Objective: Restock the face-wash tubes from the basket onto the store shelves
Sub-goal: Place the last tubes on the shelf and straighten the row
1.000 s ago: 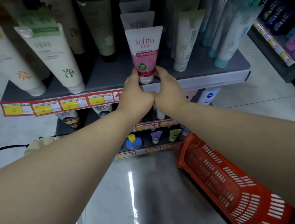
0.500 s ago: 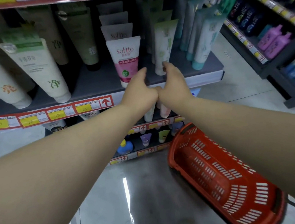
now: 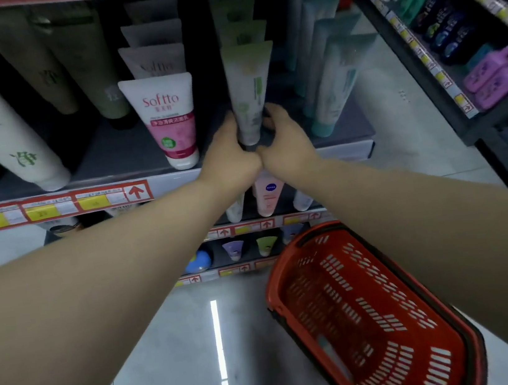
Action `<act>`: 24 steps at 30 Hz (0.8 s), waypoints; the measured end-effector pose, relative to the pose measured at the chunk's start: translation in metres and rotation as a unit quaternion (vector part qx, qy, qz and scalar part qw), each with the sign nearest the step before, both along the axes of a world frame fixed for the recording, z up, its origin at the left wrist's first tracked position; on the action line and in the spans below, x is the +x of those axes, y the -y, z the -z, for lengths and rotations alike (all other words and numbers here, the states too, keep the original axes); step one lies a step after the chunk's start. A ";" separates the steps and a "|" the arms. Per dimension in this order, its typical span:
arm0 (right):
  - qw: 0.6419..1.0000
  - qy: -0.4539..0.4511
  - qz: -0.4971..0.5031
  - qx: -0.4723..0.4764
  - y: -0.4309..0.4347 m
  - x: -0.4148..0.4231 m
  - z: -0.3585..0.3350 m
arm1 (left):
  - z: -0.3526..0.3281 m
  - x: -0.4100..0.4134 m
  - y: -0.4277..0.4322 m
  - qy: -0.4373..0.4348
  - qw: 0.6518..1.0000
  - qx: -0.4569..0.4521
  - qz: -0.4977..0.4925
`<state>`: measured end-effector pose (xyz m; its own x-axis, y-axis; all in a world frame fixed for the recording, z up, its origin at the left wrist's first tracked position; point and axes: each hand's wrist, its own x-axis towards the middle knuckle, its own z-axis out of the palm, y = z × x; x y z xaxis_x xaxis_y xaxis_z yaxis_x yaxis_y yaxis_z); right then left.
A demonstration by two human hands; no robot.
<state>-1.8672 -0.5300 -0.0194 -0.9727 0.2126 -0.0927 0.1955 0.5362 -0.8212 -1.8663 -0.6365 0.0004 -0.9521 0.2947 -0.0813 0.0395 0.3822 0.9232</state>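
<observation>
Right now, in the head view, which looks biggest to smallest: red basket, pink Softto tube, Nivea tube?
1. Red basket, also nearest the camera.
2. Pink Softto tube.
3. Nivea tube, partly hidden.

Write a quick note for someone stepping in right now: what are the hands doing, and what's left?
Left hand and right hand: both grip the lower end of the pale green tube, at the front of its row on the shelf.
Pink Softto tube: stands fronting its row, to the left, untouched.
Red basket: on the floor, no tubes visible inside.
Left to do: probably just settle this tube and let go.
</observation>
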 end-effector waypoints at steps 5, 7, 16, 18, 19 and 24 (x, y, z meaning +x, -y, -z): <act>1.000 0.000 -0.014 -0.008 -0.008 0.009 0.014 | 0.010 0.004 -0.005 0.005 1.000 0.000 -0.003; 1.000 0.006 -0.018 -0.015 -0.009 0.013 0.014 | 0.014 0.005 -0.007 0.006 1.000 -0.002 -0.004; 0.999 -0.004 -0.034 -0.004 -0.019 0.029 0.016 | 0.027 0.019 -0.009 0.014 1.000 -0.017 -0.007; 0.999 -0.007 -0.038 -0.001 -0.018 0.031 0.016 | 0.028 0.022 -0.010 0.015 1.000 -0.015 -0.012; 0.999 -0.007 -0.040 0.001 -0.018 0.032 0.016 | 0.028 0.024 -0.010 0.018 1.000 -0.016 -0.015; 0.998 0.020 -0.057 0.013 -0.020 0.034 0.011 | 0.026 0.025 -0.013 0.040 0.999 -0.015 -0.017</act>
<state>-1.8329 -0.5098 -0.0301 -0.9863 0.1038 -0.1279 0.1645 0.5771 -0.8000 -1.8416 -0.6239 -0.0258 -0.9518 0.2582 -0.1655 -0.0476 0.4089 0.9114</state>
